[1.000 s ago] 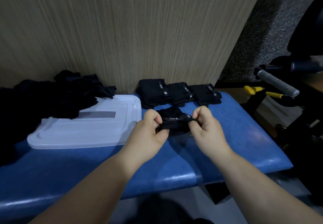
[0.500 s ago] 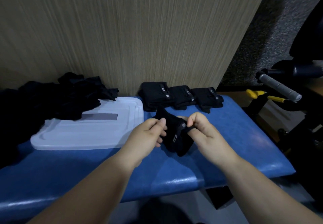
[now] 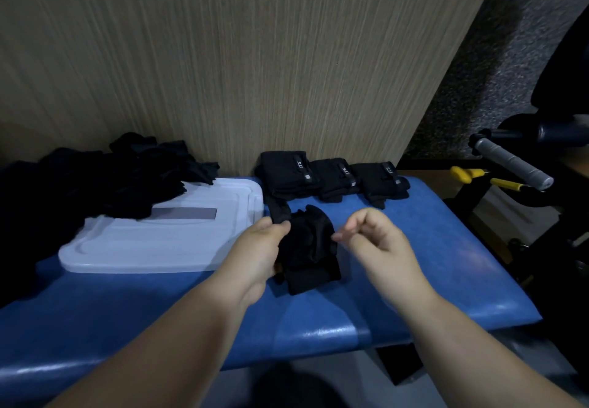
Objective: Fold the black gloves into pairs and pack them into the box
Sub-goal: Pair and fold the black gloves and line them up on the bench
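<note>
Left hand (image 3: 258, 250) fingers (image 3: 282, 226) are grasping the soft black fabric gloves (image 3: 310, 248) mid-fold; right hand (image 3: 376, 238) is looking blurred, grasp untellable. Tucking is probably following.

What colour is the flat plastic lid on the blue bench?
The flat plastic lid is white; head view.

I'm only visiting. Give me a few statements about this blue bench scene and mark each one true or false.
1. Three folded glove pairs sit in a row by the wall. True.
2. The white lid lies to the right of those pairs. False: it lies to their left.
3. The left hand holds a black glove. True.
4. The loose glove pile sits on the floor. False: it rests at the left end of the bench, overlapping the lid.
</note>
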{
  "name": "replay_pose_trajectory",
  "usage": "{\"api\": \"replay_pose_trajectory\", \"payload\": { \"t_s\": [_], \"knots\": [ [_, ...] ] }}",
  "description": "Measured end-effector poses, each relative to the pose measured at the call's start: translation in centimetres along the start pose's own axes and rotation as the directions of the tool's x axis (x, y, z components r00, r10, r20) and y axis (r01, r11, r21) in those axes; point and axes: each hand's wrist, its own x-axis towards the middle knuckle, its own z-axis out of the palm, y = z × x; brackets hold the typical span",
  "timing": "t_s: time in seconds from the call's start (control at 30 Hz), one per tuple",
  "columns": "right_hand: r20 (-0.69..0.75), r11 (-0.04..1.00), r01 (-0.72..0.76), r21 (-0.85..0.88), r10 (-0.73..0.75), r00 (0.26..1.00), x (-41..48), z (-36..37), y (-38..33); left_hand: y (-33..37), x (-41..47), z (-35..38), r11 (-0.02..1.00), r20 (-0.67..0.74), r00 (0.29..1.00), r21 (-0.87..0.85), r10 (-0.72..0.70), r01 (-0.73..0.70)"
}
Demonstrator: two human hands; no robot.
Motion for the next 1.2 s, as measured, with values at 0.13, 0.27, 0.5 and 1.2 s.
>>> {"api": "replay_pose_trajectory", "payload": {
  "t_s": [0.13,0.27,0.5,1.2],
  "knots": [
    [-0.145,0.951,-0.28,-0.132,0.26,0.955,0.7,-0.8,0.4,-0.1,0.1,0.2,0.997,0.017,1.0,-0.079,-0.005,0.006],
    [0.022,0.876,-0.481,-0.043,0.482,0.876,0.9,-0.7,1.1,0.0,-0.3,0.6,0.994,0.091,0.996,-0.106,0.004,0.005],
    [0.018,0.902,-0.383,0.199,0.387,0.922,0.5,-0.7,-0.1,-0.6,-1.0,1.8,0.997,0.186,0.983,-0.074,-0.011,0.026],
    [-0.163,0.825,-0.199,-0.529,0.132,0.978,0.2,-6.3,2.5,-3.2,1.6,7.8,0.749,-0.154,0.865,0.585,0.478,-0.31]
  ]
}}
